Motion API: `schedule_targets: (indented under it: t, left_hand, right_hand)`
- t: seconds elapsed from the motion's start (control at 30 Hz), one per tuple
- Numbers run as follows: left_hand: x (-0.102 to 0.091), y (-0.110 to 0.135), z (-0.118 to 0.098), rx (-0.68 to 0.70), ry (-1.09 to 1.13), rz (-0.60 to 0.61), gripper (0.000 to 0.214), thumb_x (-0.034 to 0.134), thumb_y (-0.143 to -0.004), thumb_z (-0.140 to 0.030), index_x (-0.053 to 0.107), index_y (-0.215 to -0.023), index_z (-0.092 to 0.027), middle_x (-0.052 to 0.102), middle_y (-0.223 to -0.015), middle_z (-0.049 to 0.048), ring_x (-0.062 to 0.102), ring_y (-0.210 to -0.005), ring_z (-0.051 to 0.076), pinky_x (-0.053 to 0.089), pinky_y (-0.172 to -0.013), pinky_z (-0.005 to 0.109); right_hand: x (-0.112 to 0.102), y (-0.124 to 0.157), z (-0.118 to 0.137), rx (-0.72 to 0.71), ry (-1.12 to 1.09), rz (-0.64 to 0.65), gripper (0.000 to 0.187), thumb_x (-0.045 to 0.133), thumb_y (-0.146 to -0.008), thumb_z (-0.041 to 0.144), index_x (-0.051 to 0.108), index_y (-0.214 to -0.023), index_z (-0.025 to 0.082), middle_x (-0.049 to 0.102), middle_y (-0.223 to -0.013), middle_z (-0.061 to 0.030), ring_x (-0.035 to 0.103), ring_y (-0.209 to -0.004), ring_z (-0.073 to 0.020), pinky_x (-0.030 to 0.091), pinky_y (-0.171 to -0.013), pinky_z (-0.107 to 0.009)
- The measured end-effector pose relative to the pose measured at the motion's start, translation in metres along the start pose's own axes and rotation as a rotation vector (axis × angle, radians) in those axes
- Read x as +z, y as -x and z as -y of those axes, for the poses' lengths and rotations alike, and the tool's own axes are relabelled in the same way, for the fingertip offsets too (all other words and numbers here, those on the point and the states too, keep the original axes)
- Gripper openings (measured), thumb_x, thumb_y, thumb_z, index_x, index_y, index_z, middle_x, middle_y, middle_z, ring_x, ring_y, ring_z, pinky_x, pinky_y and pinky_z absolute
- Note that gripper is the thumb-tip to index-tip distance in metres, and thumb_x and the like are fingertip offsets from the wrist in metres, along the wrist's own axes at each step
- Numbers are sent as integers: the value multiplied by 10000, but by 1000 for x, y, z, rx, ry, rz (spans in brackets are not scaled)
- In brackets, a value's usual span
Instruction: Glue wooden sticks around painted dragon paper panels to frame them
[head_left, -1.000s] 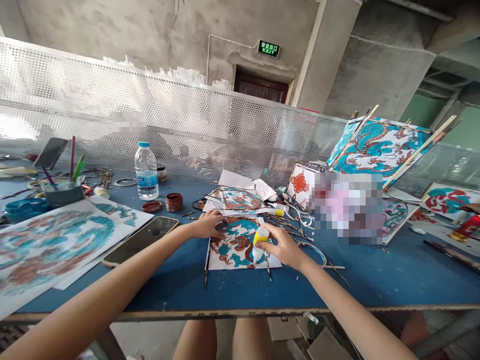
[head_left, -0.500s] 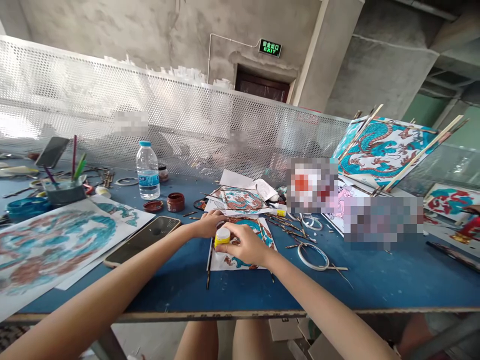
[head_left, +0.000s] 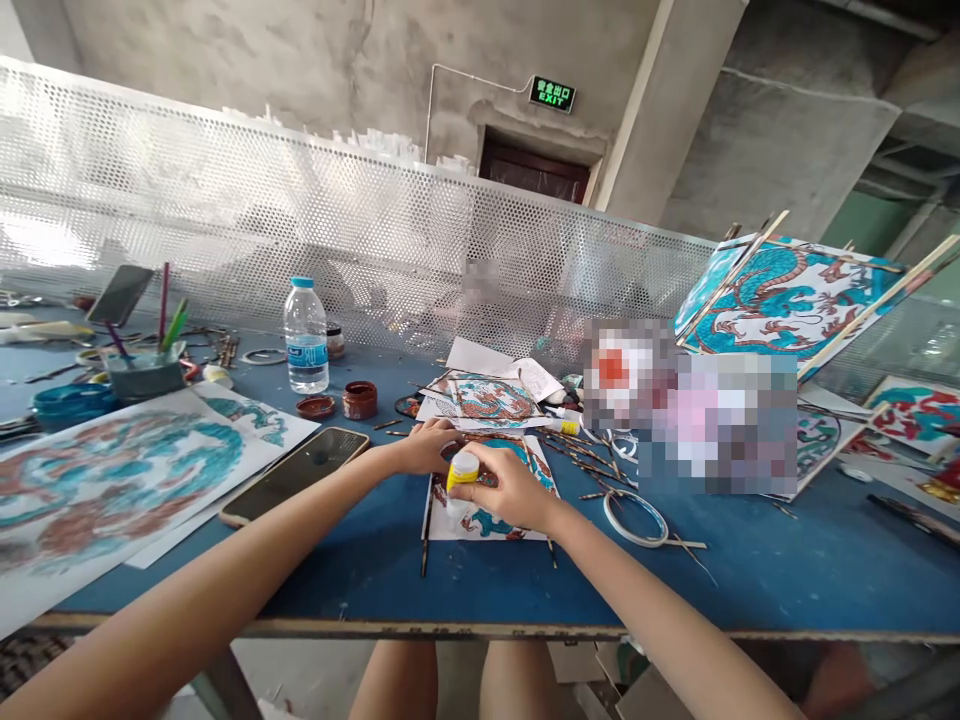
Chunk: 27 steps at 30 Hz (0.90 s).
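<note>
A small glue bottle [head_left: 463, 478] with a yellow label and a whitish end facing up is gripped in my right hand [head_left: 514, 487]. It is held just over the left part of a dragon painting [head_left: 506, 525] in blue-green and brown. Dark thin sticks [head_left: 425, 545] run along the painting's sides. My left hand [head_left: 427, 447] rests at the painting's far left corner, fingers bent and close together. What lies under those fingertips is hidden.
Left of my arms are a phone [head_left: 300, 475], a large painted sheet [head_left: 135, 470], an open brown paint jar [head_left: 360, 400] and a water bottle [head_left: 306, 340]. Tape rolls [head_left: 636, 520] and scattered sticks lie right. A framed dragon painting [head_left: 787, 290] leans at the back right.
The glue bottle and my right hand have shifted slightly right over the painting, and the bottle's tilt has changed a little. My left hand remains at the far corner. The whole view has swung slightly.
</note>
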<state>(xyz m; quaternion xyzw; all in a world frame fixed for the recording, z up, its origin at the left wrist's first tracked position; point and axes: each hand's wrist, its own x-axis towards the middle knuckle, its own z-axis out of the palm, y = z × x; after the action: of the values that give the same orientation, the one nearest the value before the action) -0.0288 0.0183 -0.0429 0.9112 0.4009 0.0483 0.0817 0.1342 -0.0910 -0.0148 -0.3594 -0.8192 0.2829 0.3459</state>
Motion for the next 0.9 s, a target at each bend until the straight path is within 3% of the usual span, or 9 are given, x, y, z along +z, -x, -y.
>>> schedule_targets:
  t: [0.6,0.73,0.9]
  left_hand:
    - [-8,2,-1,11,44,31,557,616,-672,-516,542,-1159,-255,455,-1239,89,367,-1182,302,288,-972,430]
    - [-9,2,-2,8,44,32,553,618,-668,-513,542,-1154,-260,461,-1238,82,363,-1186,303,289,-974,428]
    - [-9,3,-3,10,56,26,549,612,-682,-507,546,-1156,-239,475,-1214,89,367,-1182,297,291,-978,417]
  right_hand:
    - [-63,79,-31,189,77,-175,260,586,-797,431,528,-784,178,536,-715,2,479,-670,-141,355,-596,-235]
    - [-63,77,-35,199,45,-186,271,594,-789,441,535,-785,177,544,-718,0,489,-669,-141,364,-598,-237]
    - [-38,47,-28,172,-125,-128,304,661,-726,451,571,-830,180,573,-757,-5,525,-705,-152,404,-631,-247]
